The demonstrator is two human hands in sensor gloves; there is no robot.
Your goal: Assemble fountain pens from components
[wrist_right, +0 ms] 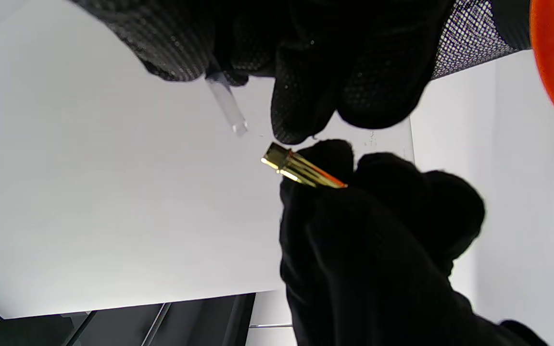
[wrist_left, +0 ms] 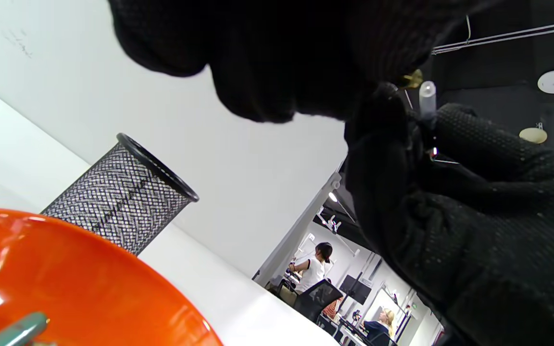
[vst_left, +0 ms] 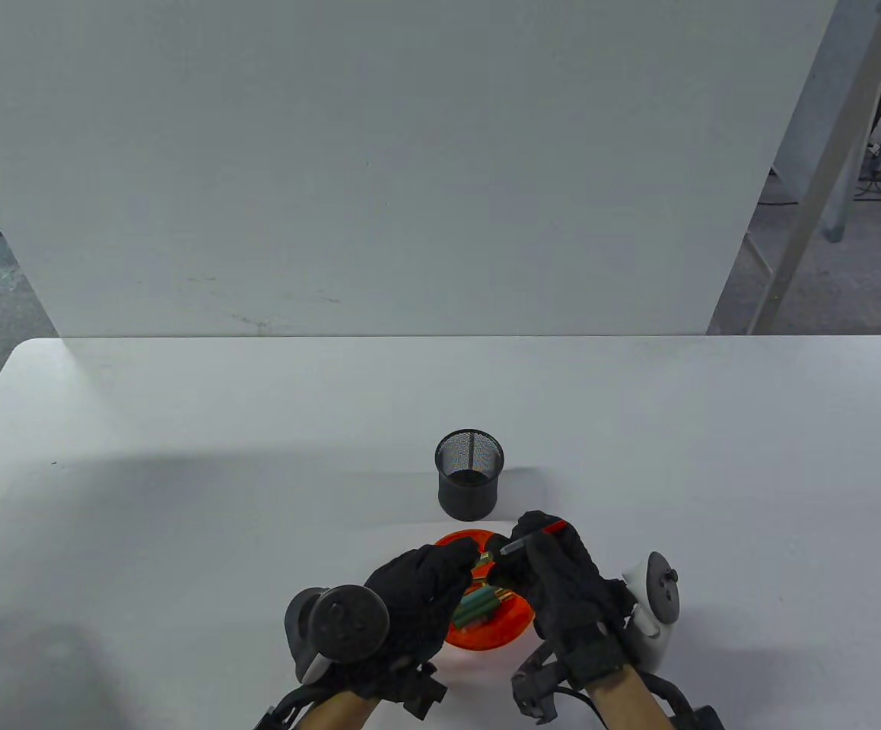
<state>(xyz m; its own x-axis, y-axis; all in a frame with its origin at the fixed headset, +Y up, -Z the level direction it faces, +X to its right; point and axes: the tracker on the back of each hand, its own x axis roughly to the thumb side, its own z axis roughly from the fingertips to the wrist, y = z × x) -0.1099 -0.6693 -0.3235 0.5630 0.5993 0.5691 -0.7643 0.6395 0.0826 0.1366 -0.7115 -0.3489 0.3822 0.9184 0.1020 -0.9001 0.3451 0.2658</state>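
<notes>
My left hand [vst_left: 465, 561] pinches a small gold pen part [vst_left: 485, 560] over the orange bowl [vst_left: 486, 642]. My right hand [vst_left: 523, 544] pinches a clear tube-like cartridge [vst_left: 514, 546], its free end pointing at the gold part with a small gap between them. A red piece [vst_left: 555, 526] shows along the right hand's fingers. In the right wrist view the clear cartridge [wrist_right: 227, 105] hangs from the right fingers above the gold part [wrist_right: 301, 171]. In the left wrist view the gold part [wrist_left: 412, 80] and the cartridge [wrist_left: 427, 97] sit close together. Green pen parts [vst_left: 478, 605] lie in the bowl.
A black mesh pen cup [vst_left: 469, 473] stands upright just behind the bowl; it also shows in the left wrist view [wrist_left: 120, 202]. A white board stands along the table's far edge. White tabletop [vst_left: 182, 494] spreads to both sides.
</notes>
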